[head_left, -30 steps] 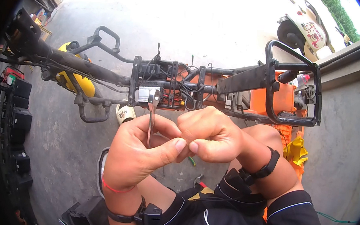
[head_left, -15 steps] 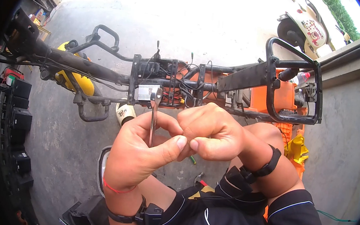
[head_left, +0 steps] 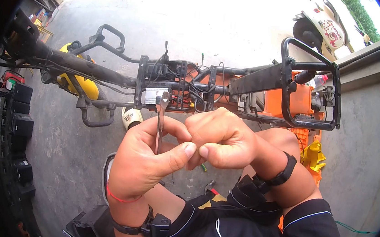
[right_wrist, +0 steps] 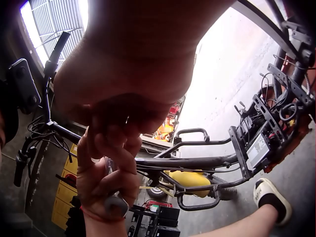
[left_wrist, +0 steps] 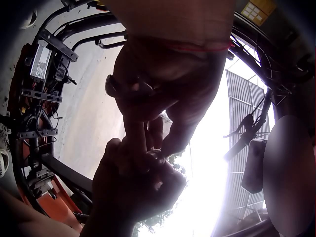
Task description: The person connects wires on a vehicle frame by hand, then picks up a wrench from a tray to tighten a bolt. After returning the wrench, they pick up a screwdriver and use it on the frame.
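Note:
My left hand (head_left: 147, 158) holds a metal combination wrench (head_left: 160, 127) upright, its shaft running between thumb and fingers and its head above the knuckles. In the right wrist view the wrench's ring end (right_wrist: 116, 205) shows below the left palm. The left thumb and fingertips meet the right hand (head_left: 224, 142), whose fingers are curled with the thumb pressed in. A small part (right_wrist: 127, 119) glints among the right fingers, mostly hidden; I cannot tell what it is. Both hands are over the lap, in front of a black vehicle frame (head_left: 257, 86).
Across the frame run loose wires (head_left: 201, 92) and a silver box (head_left: 154, 96). Below the hands lie a hammer (head_left: 211, 187) and a green-handled tool (head_left: 203, 168). Black boxes (head_left: 22, 125) line the left side; a yellow piece (head_left: 313, 160) lies at right. A scooter (head_left: 328, 33) stands behind.
The wrench has rocked slightly in the left hand, its head turning a little. Both hands stay joined at the fingertips in nearly the same place.

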